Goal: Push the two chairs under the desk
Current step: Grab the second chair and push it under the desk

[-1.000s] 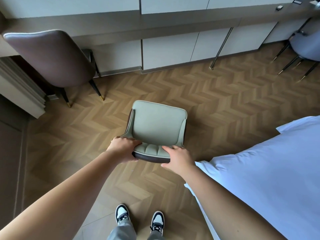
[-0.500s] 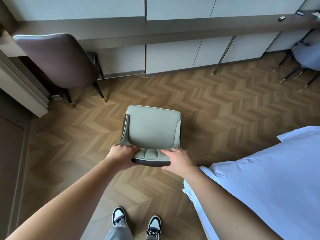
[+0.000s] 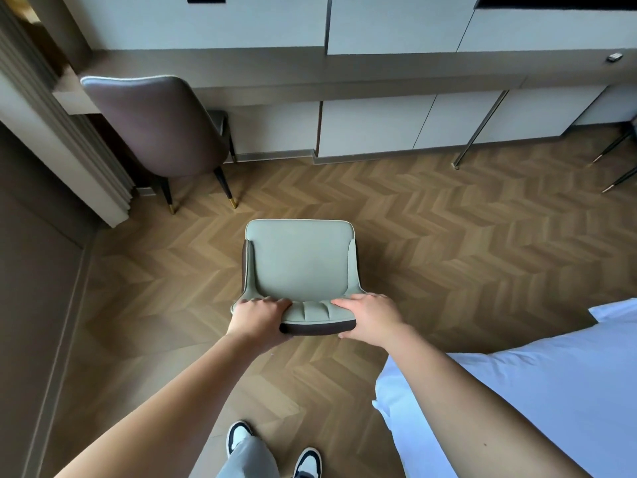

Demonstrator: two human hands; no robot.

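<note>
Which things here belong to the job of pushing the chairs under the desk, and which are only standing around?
For the job:
- green chair, both hands on its backrest: left hand, right hand
- brown chair, partly under the desk
- desk

Not part of it:
- bed
- small object on the desk
- chair legs at the right edge

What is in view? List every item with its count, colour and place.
green chair: 1, pale green with brown shell, mid-floor, gripped at its back
brown chair: 1, mauve-brown, far left, seat under the desk
desk: 1, grey-brown top, along far wall
chair legs: several, black with gold tips, right edge
small object: 1, silver, on the desk, far right
bed: 1, white, lower right
floor: herringbone wood
shoes: 2, black and white, bottom centre
left hand: on chair back
right hand: on chair back
</note>
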